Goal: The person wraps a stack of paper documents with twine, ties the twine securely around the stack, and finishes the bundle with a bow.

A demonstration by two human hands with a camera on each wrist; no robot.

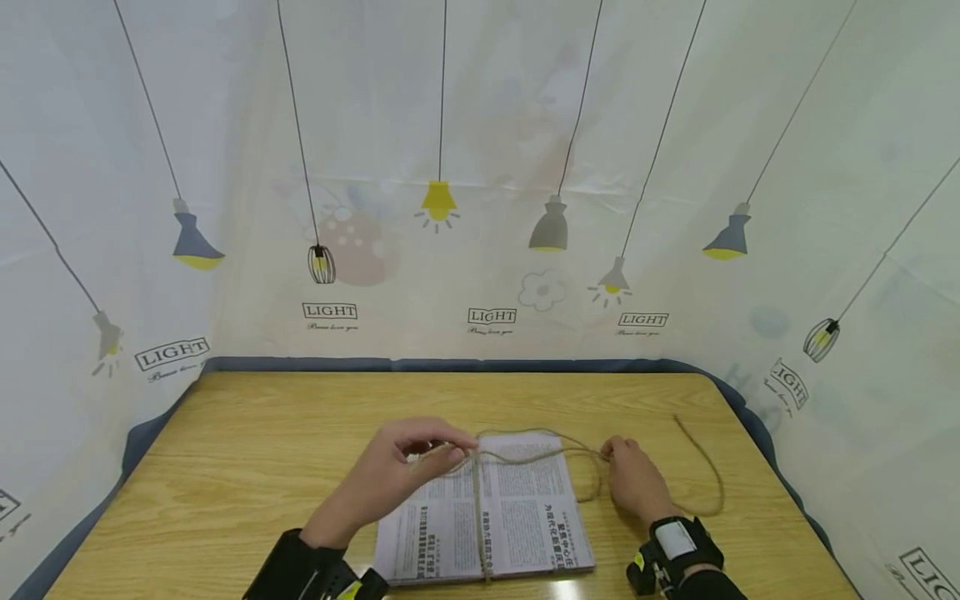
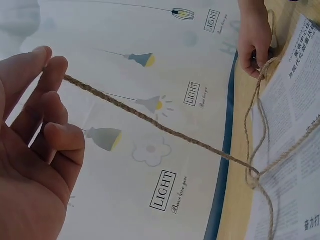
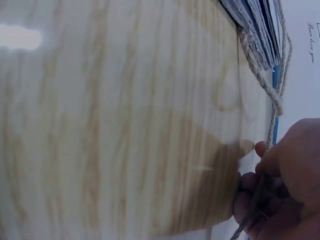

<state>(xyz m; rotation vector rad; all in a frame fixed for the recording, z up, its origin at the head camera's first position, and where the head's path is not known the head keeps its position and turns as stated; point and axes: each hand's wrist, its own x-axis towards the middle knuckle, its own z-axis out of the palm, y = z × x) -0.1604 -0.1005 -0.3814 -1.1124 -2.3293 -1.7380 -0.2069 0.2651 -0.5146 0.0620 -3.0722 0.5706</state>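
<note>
A stack of newspapers [image 1: 525,517] lies on the wooden table, with twine [image 1: 478,517] running lengthwise over its middle. Above the stack's left part, my left hand [image 1: 397,467] pinches one stretch of the twine between thumb and forefinger. In the left wrist view that twine [image 2: 165,129] slants down taut to a crossing on top of the papers. Right of the stack, my right hand [image 1: 637,479] pinches another length near the table. In the right wrist view the twine [image 3: 271,132] passes through the fingers of the right hand [image 3: 280,185].
A loose tail of twine [image 1: 716,471] curves over the table [image 1: 262,450] to the right of my right hand. Behind the table hangs a pale cloth [image 1: 412,333] printed with lamps, and a dark blue edge [image 1: 450,365] borders the tabletop.
</note>
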